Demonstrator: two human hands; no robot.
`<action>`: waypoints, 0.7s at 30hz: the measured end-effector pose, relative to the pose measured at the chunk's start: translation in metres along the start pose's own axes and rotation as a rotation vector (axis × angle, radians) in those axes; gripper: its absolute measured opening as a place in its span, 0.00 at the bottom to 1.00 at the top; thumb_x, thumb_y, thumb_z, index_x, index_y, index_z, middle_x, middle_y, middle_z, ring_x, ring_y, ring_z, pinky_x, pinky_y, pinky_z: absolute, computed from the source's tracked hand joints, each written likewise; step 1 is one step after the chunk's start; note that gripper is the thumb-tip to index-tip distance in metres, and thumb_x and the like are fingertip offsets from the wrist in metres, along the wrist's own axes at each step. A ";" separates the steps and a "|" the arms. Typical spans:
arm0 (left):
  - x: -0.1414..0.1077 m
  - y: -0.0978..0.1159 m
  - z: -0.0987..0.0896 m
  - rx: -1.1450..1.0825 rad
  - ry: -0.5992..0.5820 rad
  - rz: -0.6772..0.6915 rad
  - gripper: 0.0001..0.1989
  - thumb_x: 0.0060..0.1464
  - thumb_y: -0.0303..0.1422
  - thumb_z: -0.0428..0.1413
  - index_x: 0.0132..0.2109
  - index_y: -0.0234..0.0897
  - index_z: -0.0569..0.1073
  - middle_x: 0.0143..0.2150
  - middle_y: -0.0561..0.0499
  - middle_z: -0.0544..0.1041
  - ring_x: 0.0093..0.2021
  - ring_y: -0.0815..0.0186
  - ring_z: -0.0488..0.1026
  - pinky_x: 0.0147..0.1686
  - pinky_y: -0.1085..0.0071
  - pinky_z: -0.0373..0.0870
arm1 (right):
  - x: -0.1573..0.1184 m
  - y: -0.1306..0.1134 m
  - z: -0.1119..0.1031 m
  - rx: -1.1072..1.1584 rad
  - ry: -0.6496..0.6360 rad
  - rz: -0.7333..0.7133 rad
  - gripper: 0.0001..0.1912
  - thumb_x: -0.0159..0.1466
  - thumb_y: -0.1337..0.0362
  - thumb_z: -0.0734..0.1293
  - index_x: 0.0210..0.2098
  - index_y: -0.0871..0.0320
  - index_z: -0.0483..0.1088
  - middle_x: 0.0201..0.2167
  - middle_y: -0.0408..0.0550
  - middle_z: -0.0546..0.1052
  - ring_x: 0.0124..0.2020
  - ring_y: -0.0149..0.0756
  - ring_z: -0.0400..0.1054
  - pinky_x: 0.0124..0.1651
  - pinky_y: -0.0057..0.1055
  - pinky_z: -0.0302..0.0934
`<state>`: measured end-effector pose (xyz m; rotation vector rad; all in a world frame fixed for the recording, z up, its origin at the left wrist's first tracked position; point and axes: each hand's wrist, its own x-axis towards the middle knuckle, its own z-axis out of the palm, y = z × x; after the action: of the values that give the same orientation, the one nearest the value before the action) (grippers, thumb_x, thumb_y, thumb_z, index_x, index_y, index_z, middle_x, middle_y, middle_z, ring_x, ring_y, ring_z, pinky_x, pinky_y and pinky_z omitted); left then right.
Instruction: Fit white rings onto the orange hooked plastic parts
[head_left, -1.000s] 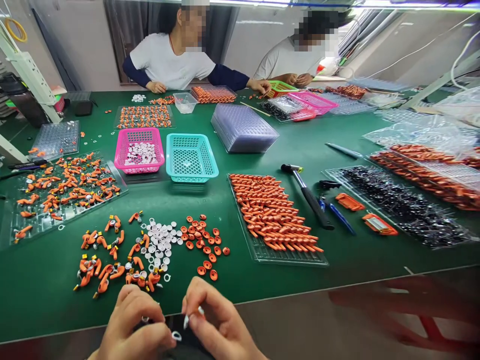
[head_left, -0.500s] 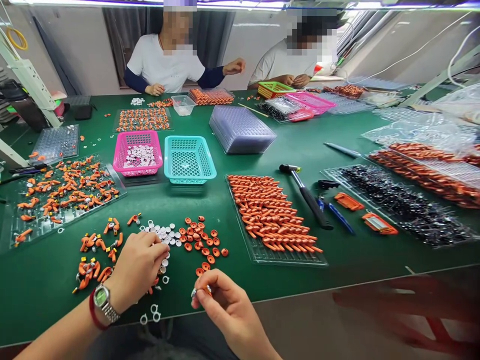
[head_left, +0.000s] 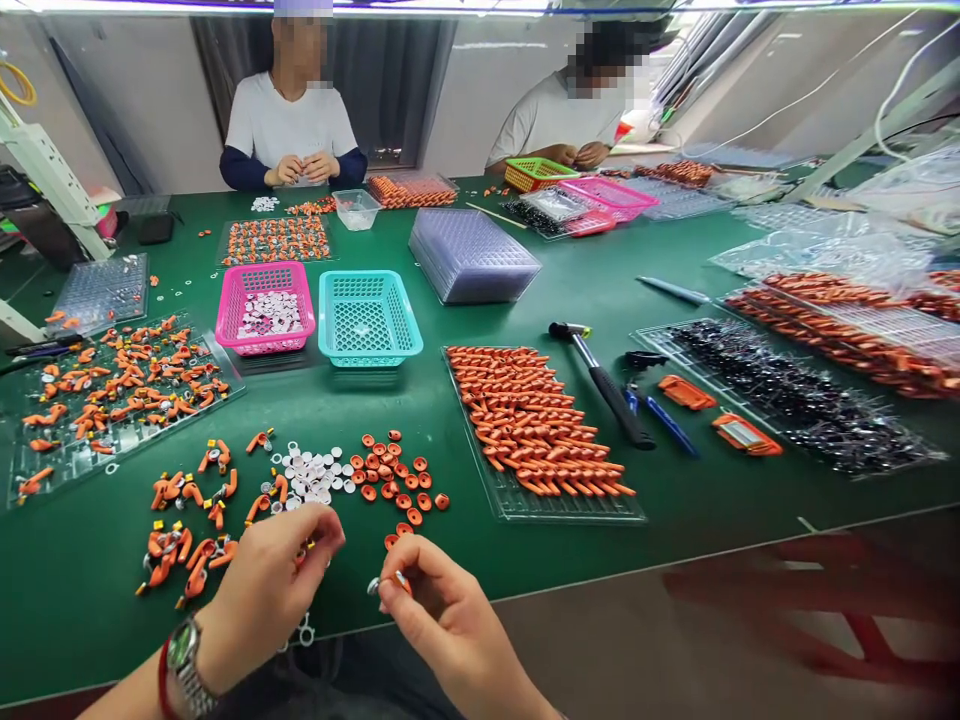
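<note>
My right hand (head_left: 457, 620) pinches a small orange and silver part (head_left: 402, 580) above the front edge of the green table. To its left, my left hand (head_left: 277, 570) is closed with fingertips pressed together; what it holds, if anything, is hidden. Just beyond my left hand lies a pile of white round caps (head_left: 319, 474). Orange round caps (head_left: 401, 480) are scattered beyond my right hand. Loose orange earphone-like pieces (head_left: 196, 580) with yellow and silver bits lie left of my left hand. White rings (head_left: 306, 634) lie by the table edge, partly behind my left wrist.
A pink basket (head_left: 265, 340) holds white pieces beside a turquoise basket (head_left: 370, 350). Right of centre are a tray of orange parts (head_left: 536, 420), a hammer (head_left: 611, 395) and a tray of black parts (head_left: 795, 390). Two people (head_left: 291, 125) sit across the table (head_left: 600, 550).
My left hand has drawn back from the white caps towards me, uncovering more of them. My right hand still holds its part. Across the table, one person's outstretched arm has come in, bringing both hands together.
</note>
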<state>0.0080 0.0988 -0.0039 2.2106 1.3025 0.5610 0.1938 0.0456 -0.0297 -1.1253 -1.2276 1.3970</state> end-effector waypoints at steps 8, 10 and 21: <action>-0.036 0.011 0.015 -0.675 0.030 -0.300 0.04 0.52 0.32 0.64 0.36 0.41 0.84 0.32 0.51 0.85 0.31 0.62 0.82 0.32 0.76 0.77 | 0.000 -0.006 0.013 -0.121 0.021 -0.009 0.09 0.63 0.61 0.64 0.28 0.56 0.64 0.23 0.40 0.65 0.24 0.31 0.59 0.27 0.27 0.55; -0.039 0.011 0.017 -0.709 0.056 -0.310 0.05 0.50 0.30 0.65 0.36 0.43 0.85 0.32 0.51 0.86 0.31 0.62 0.82 0.32 0.76 0.77 | -0.001 -0.006 0.015 -0.142 0.010 0.005 0.08 0.63 0.61 0.64 0.28 0.56 0.64 0.23 0.40 0.65 0.24 0.31 0.58 0.27 0.27 0.55; -0.042 0.015 0.017 -0.629 0.255 -0.170 0.12 0.44 0.22 0.67 0.35 0.46 0.85 0.28 0.56 0.86 0.26 0.67 0.83 0.29 0.83 0.77 | -0.002 -0.006 0.022 -0.187 -0.034 0.098 0.08 0.60 0.61 0.63 0.26 0.57 0.63 0.22 0.41 0.64 0.24 0.31 0.57 0.28 0.29 0.55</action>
<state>0.0087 0.0520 -0.0120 1.5353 1.2044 1.0456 0.1729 0.0410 -0.0218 -1.3101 -1.3651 1.4008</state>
